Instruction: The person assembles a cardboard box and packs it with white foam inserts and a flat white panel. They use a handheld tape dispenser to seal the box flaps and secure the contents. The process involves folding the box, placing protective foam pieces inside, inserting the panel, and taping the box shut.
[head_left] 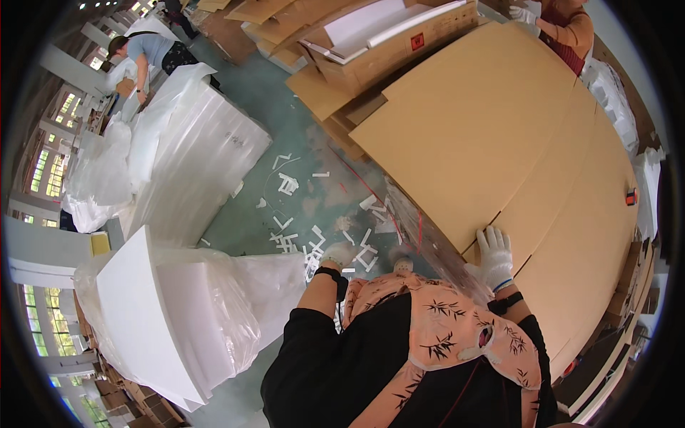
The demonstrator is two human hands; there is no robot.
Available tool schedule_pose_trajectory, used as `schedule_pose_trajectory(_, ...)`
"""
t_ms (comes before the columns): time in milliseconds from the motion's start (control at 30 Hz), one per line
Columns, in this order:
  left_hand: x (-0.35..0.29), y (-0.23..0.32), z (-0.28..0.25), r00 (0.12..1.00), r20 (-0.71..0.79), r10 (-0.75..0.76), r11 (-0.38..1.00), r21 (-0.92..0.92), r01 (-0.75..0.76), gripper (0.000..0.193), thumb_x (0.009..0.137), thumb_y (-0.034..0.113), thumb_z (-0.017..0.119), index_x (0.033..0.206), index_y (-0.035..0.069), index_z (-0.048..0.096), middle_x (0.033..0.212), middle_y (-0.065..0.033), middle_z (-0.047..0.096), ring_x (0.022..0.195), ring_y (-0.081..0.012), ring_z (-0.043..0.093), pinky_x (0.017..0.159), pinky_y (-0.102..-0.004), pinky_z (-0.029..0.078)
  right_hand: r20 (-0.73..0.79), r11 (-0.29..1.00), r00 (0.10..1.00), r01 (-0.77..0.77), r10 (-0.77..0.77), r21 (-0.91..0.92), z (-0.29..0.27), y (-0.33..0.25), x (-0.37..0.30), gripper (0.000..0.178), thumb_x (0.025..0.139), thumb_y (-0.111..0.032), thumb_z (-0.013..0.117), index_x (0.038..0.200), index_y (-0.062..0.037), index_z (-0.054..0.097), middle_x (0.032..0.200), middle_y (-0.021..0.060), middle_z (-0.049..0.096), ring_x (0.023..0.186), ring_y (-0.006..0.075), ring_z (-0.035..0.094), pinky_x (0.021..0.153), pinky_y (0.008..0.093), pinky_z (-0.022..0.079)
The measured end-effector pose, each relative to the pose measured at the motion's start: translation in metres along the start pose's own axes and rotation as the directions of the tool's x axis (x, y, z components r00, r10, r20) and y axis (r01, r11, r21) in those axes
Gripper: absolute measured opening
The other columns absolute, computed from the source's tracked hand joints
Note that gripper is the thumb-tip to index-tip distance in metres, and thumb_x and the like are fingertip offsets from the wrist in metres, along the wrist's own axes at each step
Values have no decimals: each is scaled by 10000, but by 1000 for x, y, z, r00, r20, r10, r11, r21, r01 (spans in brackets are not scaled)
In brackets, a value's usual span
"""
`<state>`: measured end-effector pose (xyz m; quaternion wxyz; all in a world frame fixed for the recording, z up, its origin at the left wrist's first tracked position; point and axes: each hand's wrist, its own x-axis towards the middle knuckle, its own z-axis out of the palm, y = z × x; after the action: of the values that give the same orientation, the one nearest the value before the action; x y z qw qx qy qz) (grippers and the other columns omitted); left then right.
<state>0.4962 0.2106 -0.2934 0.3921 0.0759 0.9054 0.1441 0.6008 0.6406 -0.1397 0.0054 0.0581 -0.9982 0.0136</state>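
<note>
In the head view, a large brown cardboard sheet point(499, 107) spreads across the right side, from the top of the picture down toward the lower right. The person's right hand point(494, 257), in a white glove, rests palm down on it near its left edge, fingers stretched out rather than clenched, pointing away from the body. Dark slots cut the cardboard just beside this hand. The left hand point(339, 253), also gloved, hangs at the person's left, well apart from the sheet; whether its fingers are apart or together I cannot tell. Each wrist wears a black band point(505, 303), and a peach apron point(442, 314) with dark leaf sprigs covers the person's front.

White scraps point(287, 184) lie scattered over the green floor point(275, 107) ahead of and around the left hand. To the left stands a tall plastic-wrapped white stack point(193, 157), and nearer, white boards point(135, 314) partly covered by clear film point(239, 314). Beyond the sheet's upper left edge sits an open cardboard box point(378, 64) with white pieces inside. A small orange-and-black object point(631, 197) lies near the sheet's right edge. At the upper right, a co-worker's gloved hand point(524, 16) is near the sheet's far edge; at the upper left, another person point(153, 51) in light blue bends forward.
</note>
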Motion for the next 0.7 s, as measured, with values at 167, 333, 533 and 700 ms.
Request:
schedule_pose_trajectory(167,-5,0,-8,994,92,52,994,90,-60,471,967,374,428,1283,97,640,1365,-194,591,1253,-391,556,1063,-459,441,-67,995,998,2,4,102,-17,-9,8,699,567,-220,787,1201,-32,561,1211,188,576,1172,365,557,991,478,444)
schedule_pose_trajectory(333,36,-64,56,999,33,14,995,98,-17,360,983,279,449,1220,103,656,1327,-170,613,1223,-371,585,1035,-444,481,-204,988,974,116,-94,101,-36,-17,13,497,621,-123,722,1091,-49,578,1040,148,610,971,331,619,825,431,506)
schedule_pose_trajectory(533,31,14,-6,984,-175,23,985,-166,-52,470,949,385,519,1305,93,611,1254,-215,652,1148,-353,641,964,-441,494,-111,935,948,-314,299,-166,-63,37,-13,179,817,-167,672,966,-98,601,801,105,644,727,313,651,649,437,514)
schedule_pose_trajectory(700,40,90,-62,937,-345,52,824,-515,-235,560,948,387,585,1391,47,548,1302,-213,632,1134,-332,642,983,-405,484,-38,926,926,-377,376,-26,-65,80,-25,204,927,-290,631,940,-88,658,790,132,672,742,350,665,642,456,521)
